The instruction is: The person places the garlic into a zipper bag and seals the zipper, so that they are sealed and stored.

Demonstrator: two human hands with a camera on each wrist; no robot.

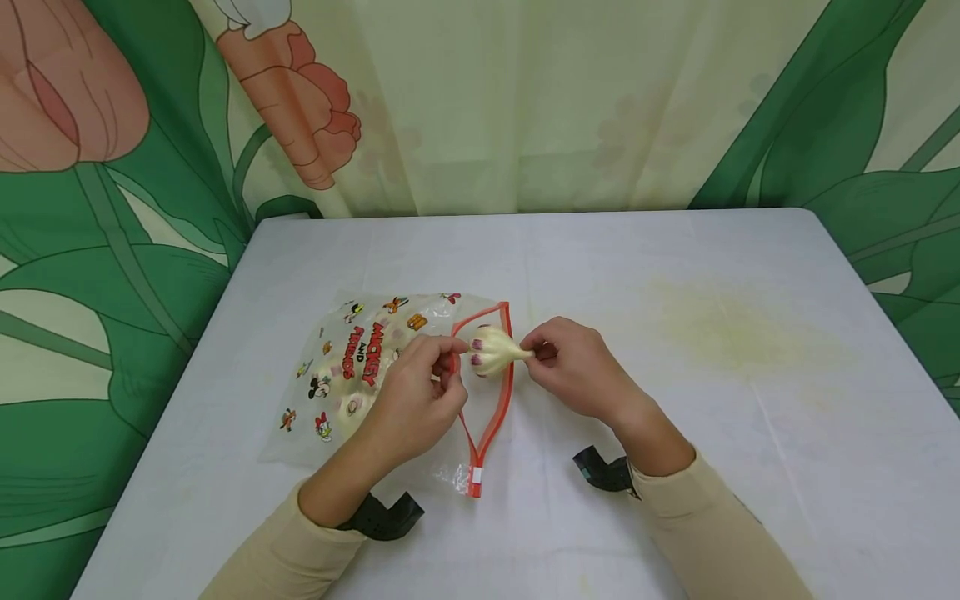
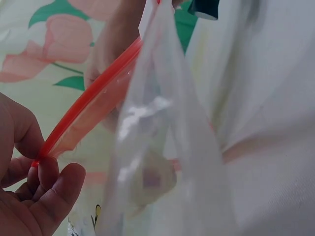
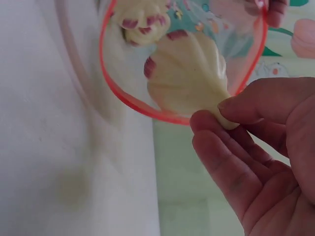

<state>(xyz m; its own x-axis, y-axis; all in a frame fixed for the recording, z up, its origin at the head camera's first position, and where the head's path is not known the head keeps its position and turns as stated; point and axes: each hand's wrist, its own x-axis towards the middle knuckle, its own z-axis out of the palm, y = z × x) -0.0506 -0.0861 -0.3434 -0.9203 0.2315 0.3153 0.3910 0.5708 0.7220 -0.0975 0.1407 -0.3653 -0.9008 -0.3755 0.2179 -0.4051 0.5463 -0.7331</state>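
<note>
A clear zip bag (image 1: 360, 354) printed with cartoon figures and "Mickey and Friends" lies on the table with its red-edged mouth spread apart. My left hand (image 1: 420, 400) pinches the red zip edge (image 2: 88, 98), as the left wrist view shows. By its stem, my right hand (image 1: 581, 371) holds a pale garlic bulb (image 3: 187, 73) with purple patches. The bulb's round end points into the mouth of the bag, and the stem is between thumb and fingers. Inside the bag, more garlic bulbs (image 3: 142, 19) show through the plastic, partly hidden by the left hand in the head view.
A white cloth covers the table (image 1: 675, 517), with a faint yellowish stain (image 1: 727, 325) on the right. Behind it hangs a curtain (image 1: 525, 108) with large leaves and flowers. A red slider end (image 1: 475, 483) of the bag points towards the near edge.
</note>
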